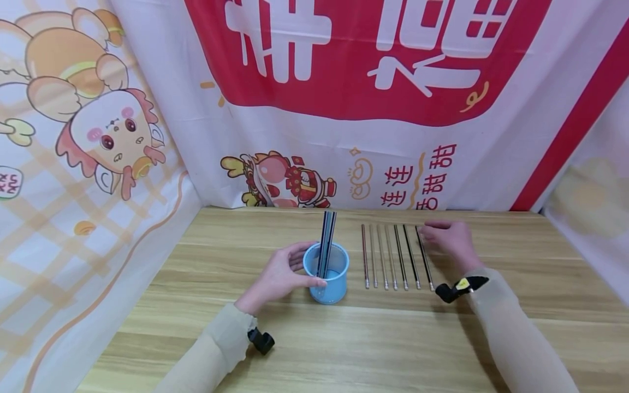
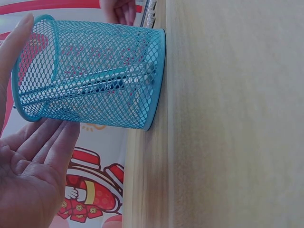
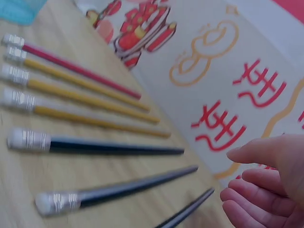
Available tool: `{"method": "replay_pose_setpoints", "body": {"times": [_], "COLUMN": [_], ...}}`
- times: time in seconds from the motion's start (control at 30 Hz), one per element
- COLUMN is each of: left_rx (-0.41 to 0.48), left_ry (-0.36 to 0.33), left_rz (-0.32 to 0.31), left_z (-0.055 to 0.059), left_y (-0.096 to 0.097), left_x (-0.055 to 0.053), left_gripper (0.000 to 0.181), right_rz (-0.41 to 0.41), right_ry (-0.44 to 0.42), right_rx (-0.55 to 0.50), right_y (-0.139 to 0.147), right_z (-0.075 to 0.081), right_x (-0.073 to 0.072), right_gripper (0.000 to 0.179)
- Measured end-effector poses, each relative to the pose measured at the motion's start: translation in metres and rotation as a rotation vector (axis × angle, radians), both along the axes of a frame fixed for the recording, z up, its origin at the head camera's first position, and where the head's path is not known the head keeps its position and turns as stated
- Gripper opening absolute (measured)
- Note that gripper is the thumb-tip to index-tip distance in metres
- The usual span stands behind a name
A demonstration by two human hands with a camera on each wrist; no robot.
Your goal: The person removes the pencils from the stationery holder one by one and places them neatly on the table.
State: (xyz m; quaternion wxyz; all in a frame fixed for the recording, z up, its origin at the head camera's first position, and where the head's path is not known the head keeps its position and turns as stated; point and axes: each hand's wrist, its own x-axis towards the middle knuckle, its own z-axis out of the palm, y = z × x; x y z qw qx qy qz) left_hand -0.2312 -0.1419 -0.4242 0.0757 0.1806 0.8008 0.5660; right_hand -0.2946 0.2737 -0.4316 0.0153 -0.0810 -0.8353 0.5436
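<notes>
A light-blue mesh pencil cup [image 1: 328, 292] stands upright on the table with several dark and bluish pencils [image 1: 325, 245] leaning inside it. My left hand [image 1: 281, 273] holds the cup from its left side, thumb on the near side and fingers on the far side near the rim. To the cup's right lies a row of eraser-tipped pencils: a red pencil [image 3: 80, 71], several yellow ones [image 3: 95, 95] and several black ones [image 3: 114, 146]. My right hand [image 1: 449, 240] is at the far tip of the rightmost black pencil [image 1: 424, 256]. In the right wrist view its loosely bent fingers hold nothing.
A wood-grain table [image 1: 314, 349] carries everything. Behind it hangs a red and white printed cloth [image 1: 295, 131]; another printed cloth [image 1: 162, 218] covers the left side. Each wrist wears a small black camera.
</notes>
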Motion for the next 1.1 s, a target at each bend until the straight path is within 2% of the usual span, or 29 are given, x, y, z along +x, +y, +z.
{"method": "replay_pose_setpoints", "body": {"times": [0.2, 0.37, 0.4, 0.6, 0.83, 1.1], "left_rx": [0.005, 0.001, 0.002, -0.006, 0.0, -0.003], "left_ry": [-0.02, -0.016, -0.011, -0.005, -0.006, -0.003], "left_rz": [0.0, 0.002, 0.001, 0.007, 0.002, -0.008], "left_z": [0.004, 0.004, 0.001, 0.0, 0.0, 0.001], "left_y": [0.001, 0.001, 0.0, 0.0, 0.0, 0.0], "left_x": [0.003, 0.003, 0.001, 0.001, 0.0, 0.0], "left_gripper": [0.079, 0.079, 0.08, 0.081, 0.079, 0.078], "right_rz": [0.011, 0.023, 0.027, 0.084, 0.215, 0.291], "right_ry": [0.022, 0.037, 0.044, 0.099, 0.142, 0.141], "right_rx": [-0.076, -0.087, -0.083, -0.074, -0.065, -0.059], "right_y": [-0.014, -0.034, -0.039, -0.067, -0.104, -0.145], "right_z": [0.021, 0.039, 0.042, 0.055, 0.056, 0.047], "right_x": [0.007, 0.013, 0.015, 0.024, 0.029, 0.036], "right_gripper": [0.066, 0.071, 0.07, 0.062, 0.05, 0.043]}}
